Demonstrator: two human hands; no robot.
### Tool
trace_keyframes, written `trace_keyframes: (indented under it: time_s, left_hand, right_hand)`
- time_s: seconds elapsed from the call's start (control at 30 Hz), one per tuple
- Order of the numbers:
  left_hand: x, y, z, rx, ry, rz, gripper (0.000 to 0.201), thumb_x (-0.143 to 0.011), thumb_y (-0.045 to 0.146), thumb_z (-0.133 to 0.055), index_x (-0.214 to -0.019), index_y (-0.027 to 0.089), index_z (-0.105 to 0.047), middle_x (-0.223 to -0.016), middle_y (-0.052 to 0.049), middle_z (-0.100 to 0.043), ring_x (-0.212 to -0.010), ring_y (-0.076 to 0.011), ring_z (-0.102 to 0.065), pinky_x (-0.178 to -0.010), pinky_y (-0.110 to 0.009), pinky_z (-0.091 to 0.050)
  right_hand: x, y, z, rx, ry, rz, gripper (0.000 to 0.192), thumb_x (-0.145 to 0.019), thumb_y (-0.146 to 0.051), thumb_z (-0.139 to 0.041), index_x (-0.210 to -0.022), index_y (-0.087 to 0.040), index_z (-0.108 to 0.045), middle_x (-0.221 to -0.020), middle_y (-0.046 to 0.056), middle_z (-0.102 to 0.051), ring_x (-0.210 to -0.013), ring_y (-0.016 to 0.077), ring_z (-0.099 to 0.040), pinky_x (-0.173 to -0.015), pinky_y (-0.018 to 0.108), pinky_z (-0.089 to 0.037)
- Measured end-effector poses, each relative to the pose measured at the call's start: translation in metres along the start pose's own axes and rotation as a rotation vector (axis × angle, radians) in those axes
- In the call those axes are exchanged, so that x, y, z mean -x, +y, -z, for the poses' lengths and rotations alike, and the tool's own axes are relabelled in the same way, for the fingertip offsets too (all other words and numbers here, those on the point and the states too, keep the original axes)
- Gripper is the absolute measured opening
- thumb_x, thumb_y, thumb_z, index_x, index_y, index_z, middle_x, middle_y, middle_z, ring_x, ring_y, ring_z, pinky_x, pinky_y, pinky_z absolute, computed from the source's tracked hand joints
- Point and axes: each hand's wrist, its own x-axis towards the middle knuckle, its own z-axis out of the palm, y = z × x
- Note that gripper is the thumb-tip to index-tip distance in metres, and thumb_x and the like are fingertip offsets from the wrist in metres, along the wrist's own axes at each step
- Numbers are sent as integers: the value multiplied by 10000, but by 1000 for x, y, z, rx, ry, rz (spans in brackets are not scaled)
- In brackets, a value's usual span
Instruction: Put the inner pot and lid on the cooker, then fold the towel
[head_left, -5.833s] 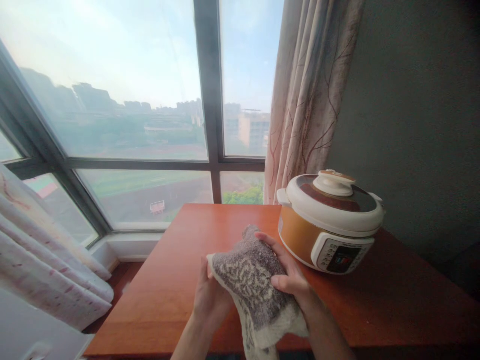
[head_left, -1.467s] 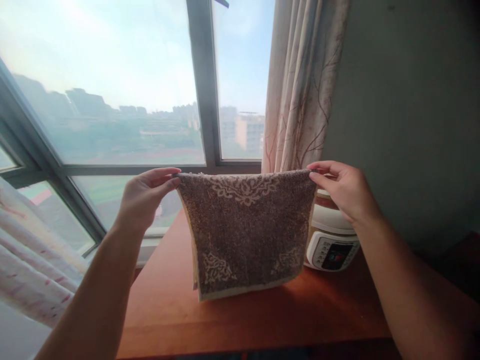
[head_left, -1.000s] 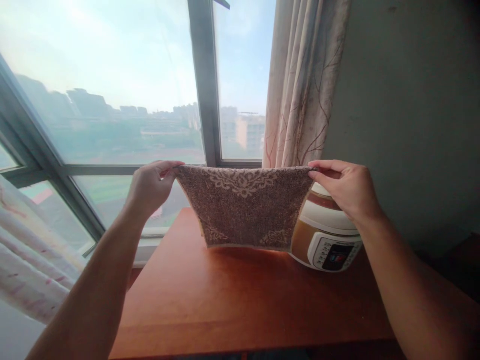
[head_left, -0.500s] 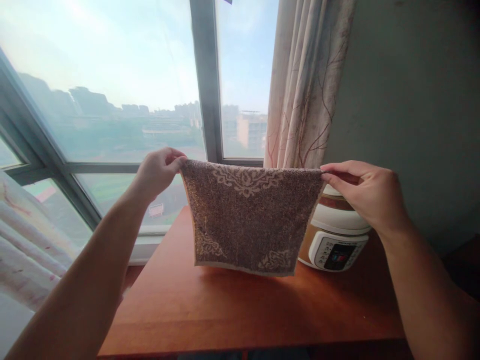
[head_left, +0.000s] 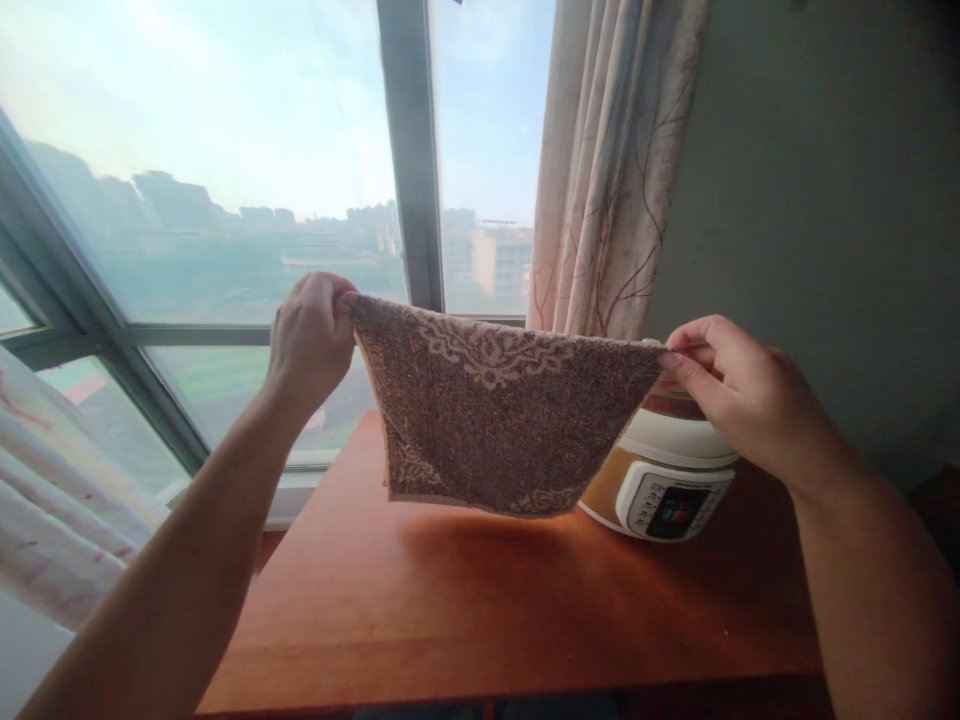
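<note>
Our left hand has risen since half a second ago, tilting the brown, cream-patterned, rectangular terry towel that it and our right hand pinch by the top corners above the reddish-brown wooden table, so we should level both grips, pulling evenly.

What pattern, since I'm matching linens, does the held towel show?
Pale scrollwork on the dark greyish-brown towel, at top centre and lower corners; the head view shows it.
</note>
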Motion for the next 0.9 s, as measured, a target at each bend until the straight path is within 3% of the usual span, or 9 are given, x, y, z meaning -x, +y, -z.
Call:
trace_keyframes:
  time_s: [0.07,0.17,0.3,0.4,0.6,0.77,0.9]
  left_hand:
    - [0,0,-1,-2,18,12,250,-951,265,-450,-1052,141,-644,-1023,-132,-675,-896,-252,-575,-786,-343,-386]
    - [0,-2,-3,18,36,38,248,-944,275,-474,-1039,147,-664,-980,-112,-689,-879,-245,-582,-772,-335,-381]
    - [0,-8,-8,121,31,86,286,-930,315,-511,-1075,154,-698,-886,-71,-705,-798,-219,-603,-733,-317,-398]
    - [0,-12,-13,357,-5,153,300,-902,366,-560,-1070,171,-714,-824,-45,-704,-722,-195,-615,-678,-299,-434]
    - [-1,-12,-18,966,-180,399,297,-749,363,-733,-939,134,-729,-773,-43,-691,-701,-159,-628,-716,-293,-519]
    - [0,-10,-8,1151,-322,498,321,-706,345,-808,-938,131,-750,-815,-62,-714,-749,-163,-658,-775,-314,-544]
    - [1,-7,-4,1222,-409,474,403,-634,294,-880,-998,158,-773,-885,-64,-744,-811,-163,-670,-809,-294,-541]
  right_hand:
    - [0,0,-1,-148,-20,-118,215,-836,-425,-723,-915,-250,-628,-788,28,-734,-662,223,-724,-582,344,-617]
    - [-1,-5,-3,-336,-33,-207,310,-736,-461,-818,-846,-243,-628,-757,9,-726,-663,212,-723,-582,331,-631]
    - [-1,-10,-2,-436,-50,-229,356,-653,-430,-890,-803,-223,-642,-708,-9,-711,-590,151,-681,-525,241,-594]
    - [-1,-10,0,-482,-21,-225,341,-642,-379,-909,-794,-214,-652,-698,-21,-697,-569,117,-654,-500,193,-569]
    - [-2,-6,0,-625,29,-246,374,-603,-357,-933,-789,-221,-637,-705,-48,-646,-556,101,-602,-463,199,-553]
    - [-1,-7,-1,-632,24,-207,346,-620,-365,-923,-764,-238,-635,-696,-37,-634,-582,105,-580,-514,206,-517]
    - [-1,-7,-2,-632,33,-139,379,-588,-392,-933,-701,-242,-603,-674,-27,-615,-570,124,-565,-516,249,-498]
